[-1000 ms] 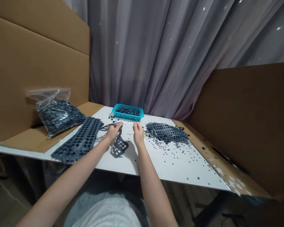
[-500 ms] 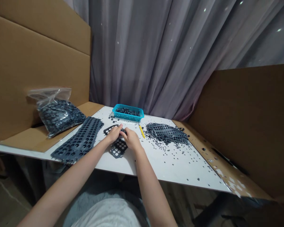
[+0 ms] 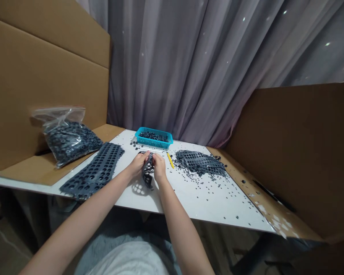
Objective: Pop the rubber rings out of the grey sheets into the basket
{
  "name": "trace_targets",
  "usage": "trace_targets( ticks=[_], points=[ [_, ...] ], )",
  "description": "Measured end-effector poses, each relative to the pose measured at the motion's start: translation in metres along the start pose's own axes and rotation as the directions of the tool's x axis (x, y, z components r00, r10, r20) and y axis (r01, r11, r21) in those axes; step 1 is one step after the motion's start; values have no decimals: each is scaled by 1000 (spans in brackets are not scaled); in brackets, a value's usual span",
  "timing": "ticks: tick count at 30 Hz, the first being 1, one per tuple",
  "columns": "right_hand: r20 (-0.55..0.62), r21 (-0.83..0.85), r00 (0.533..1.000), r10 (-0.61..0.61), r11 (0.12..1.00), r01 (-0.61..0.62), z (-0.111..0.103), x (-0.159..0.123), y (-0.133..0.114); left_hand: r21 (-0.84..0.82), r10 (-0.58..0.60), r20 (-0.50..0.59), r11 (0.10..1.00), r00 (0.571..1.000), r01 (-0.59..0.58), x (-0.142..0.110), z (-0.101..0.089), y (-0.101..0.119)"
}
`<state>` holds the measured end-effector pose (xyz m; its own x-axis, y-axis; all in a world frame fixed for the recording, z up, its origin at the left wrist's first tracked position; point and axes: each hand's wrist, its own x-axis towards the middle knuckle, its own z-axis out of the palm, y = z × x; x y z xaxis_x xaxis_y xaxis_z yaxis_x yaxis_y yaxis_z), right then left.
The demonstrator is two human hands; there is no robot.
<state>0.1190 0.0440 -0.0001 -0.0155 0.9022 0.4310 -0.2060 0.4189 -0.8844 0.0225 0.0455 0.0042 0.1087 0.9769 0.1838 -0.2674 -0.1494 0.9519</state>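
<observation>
Both of my hands grip a dark perforated rubber sheet (image 3: pixel 147 175) just above the white table. My left hand (image 3: pixel 138 163) is closed on its left side, and my right hand (image 3: pixel 158 165) is closed on its right. The sheet hangs bent between them, its lower part dangling and casting a shadow dotted with round holes. Fingers hide its upper part. Beyond the hands stands a turquoise basket (image 3: pixel 154 144) holding many small dark rubber pieces. A yellow pen-like tool (image 3: pixel 170 160) lies to the right of my right hand.
Dark perforated sheets (image 3: pixel 96 172) lie on the left, near a zip bag (image 3: pixel 71 141) of dark ring-like pieces. Another pile of punched sheets (image 3: pixel 200 162) is on the right, with tiny dark scraps scattered around. Cardboard walls (image 3: pixel 298 152) flank the white table (image 3: pixel 195 206); a curtain hangs behind.
The perforated sheet has been lifted and turned more upright, its lower part now hanging narrow instead of lying spread towards me. My hands stay close together at nearly the same spot.
</observation>
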Motion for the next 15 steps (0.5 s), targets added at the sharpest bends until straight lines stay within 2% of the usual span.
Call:
trace_targets(
  ticks=[3, 6, 10, 15],
  points=[
    [-125, 159, 992, 23, 987, -3, -1, 4, 0, -66, -9, -16, 998, 1000, 8, -2, -2, 6],
    [-187, 303, 980, 64, 953, -4, -18, 10, -6, -60, -36, -53, 998, 998, 33, -1, -11, 14],
    [-209, 431, 974, 85, 902, 14, -38, 14, -22, 7, 5, -123, 1000, 992, -5, 7, -11, 19],
    [-163, 594, 972, 169, 803, -40, -45, -2, -49, 181, 129, -94, 977, 987, -111, 17, -5, 31]
  ],
)
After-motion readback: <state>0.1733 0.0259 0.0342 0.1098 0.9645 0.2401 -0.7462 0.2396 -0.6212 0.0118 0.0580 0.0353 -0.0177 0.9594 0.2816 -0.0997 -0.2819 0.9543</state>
